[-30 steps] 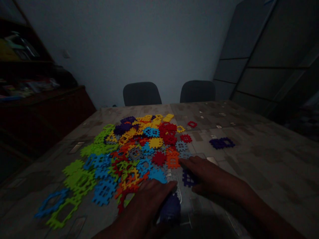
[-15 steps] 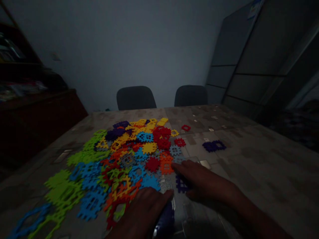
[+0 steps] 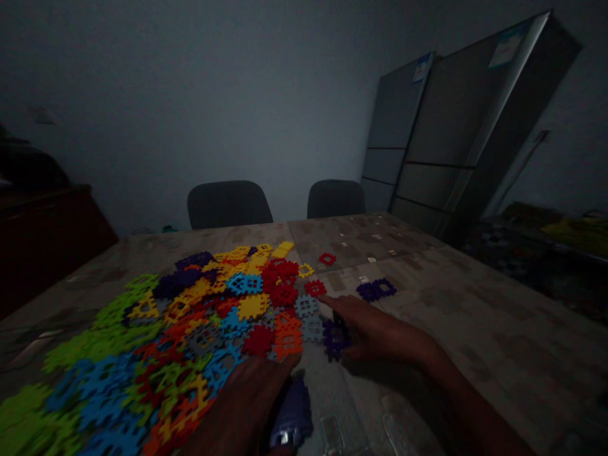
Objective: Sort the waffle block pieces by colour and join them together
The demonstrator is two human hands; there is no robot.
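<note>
The person's right hand (image 3: 375, 332) lies flat and unclenched on the patterned table (image 3: 475, 316), fingers stretched toward the heap, its thumb side touching a purple interlocking tile (image 3: 335, 337) that lies on the table just beside the hand. Whether the fingers pinch that tile cannot be told in the dim light.

The left hand (image 3: 247, 405) rests at the near edge of the heap, palm down, over a dark blue-purple object (image 3: 293, 418) by its thumb side; the grasp itself is hidden.

The heap of colourful plastic tiles (image 3: 190, 329) spreads across the left half of the table: green and blue pieces nearest, yellow, red and orange farther off. A joined pair of purple tiles (image 3: 376, 290) lies apart to the right. Two dark chairs (image 3: 228, 204) stand at the far side, and a tall grey cabinet (image 3: 451, 145) rises at the right.
</note>
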